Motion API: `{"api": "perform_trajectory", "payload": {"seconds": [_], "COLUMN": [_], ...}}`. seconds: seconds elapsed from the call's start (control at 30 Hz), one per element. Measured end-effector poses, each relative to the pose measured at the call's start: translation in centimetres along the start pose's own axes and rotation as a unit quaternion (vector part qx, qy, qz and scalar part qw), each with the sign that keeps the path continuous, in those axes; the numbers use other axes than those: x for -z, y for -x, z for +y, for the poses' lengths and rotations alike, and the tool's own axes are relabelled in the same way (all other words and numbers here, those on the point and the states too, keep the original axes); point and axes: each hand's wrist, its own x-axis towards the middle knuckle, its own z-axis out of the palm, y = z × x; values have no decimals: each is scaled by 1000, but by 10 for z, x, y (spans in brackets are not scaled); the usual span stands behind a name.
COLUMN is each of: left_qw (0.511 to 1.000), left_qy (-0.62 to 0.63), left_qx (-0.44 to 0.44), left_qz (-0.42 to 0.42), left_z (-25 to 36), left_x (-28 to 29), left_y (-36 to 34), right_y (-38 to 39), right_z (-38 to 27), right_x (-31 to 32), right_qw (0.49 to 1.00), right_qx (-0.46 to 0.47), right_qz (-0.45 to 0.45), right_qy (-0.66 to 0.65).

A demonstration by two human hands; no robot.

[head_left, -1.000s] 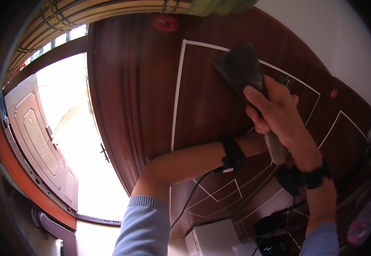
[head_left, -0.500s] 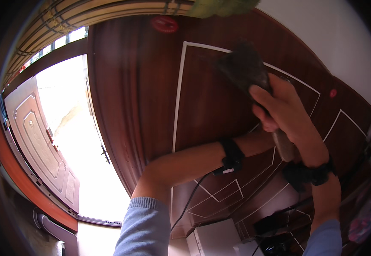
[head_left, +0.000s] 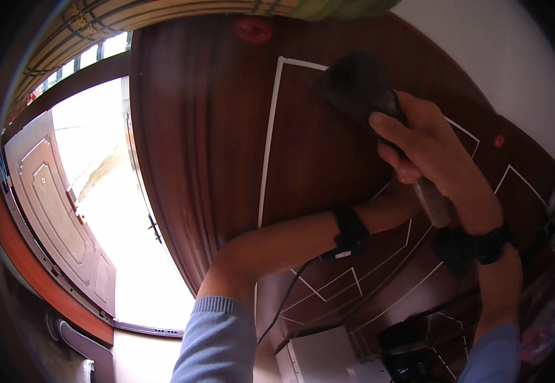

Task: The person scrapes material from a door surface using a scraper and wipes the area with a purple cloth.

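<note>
My right hand point(head_left: 427, 147) is closed around the handle of a wide, dark scraper point(head_left: 359, 86), thumb on top. The blade, blurred, points up and left over a dark reddish-brown wooden panel point(head_left: 309, 159) with white outlines; whether it touches the surface I cannot tell. Below, my left forearm point(head_left: 277, 239), in a black strap point(head_left: 349, 233) with a cable, reaches across toward the panel. Its hand disappears behind my right hand and the tool handle, so its fingers are hidden.
A bright open doorway point(head_left: 143, 274) with a panelled door point(head_left: 54, 217) is at left. A bamboo blind point(head_left: 98, 32) hangs above. A white wall point(head_left: 514, 70) is at right. Red oval decals point(head_left: 253, 29) mark the wood. A pale box point(head_left: 319, 357) and dark objects lie low.
My right hand and the scraper have moved a little up and to the right, the blade now higher on the panel. My left arm has shifted only slightly.
</note>
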Motion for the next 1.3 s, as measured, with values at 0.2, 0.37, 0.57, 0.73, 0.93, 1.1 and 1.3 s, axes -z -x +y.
{"api": "perform_trajectory", "payload": {"seconds": [0.2, 0.37, 0.57, 0.73, 0.93, 1.1, 1.3], "left_qw": [994, 989, 981, 961, 972, 955, 975], "left_qy": [-85, -103, -160, -262, -209, -291, -193], "left_qx": [-26, -11, -25, -12, -22, 4, 81], "left_qz": [70, 105, 110, 86, 106, 55, 78], "left_z": [-3, -6, -11, -27, -13, -3, -6], "left_x": [-6, -13, -19, -20, -12, -15, -12], "left_y": [-13, -15, -23, -20, -16, -17, -17], "right_y": [1, -1, -2, -3, -4, -4, -8], "right_z": [-2, -7, -18, -20, -22, -16, -20], "right_x": [14, 16, 20, 23, 20, 23, 26], "right_qw": [998, 995, 991, 988, 983, 988, 983], "right_qx": [-14, -21, 12, 22, 36, 30, 7], "right_qz": [8, 22, 2, 0, 5, -5, -4], "right_qy": [61, 97, 132, 155, 178, 151, 185]}}
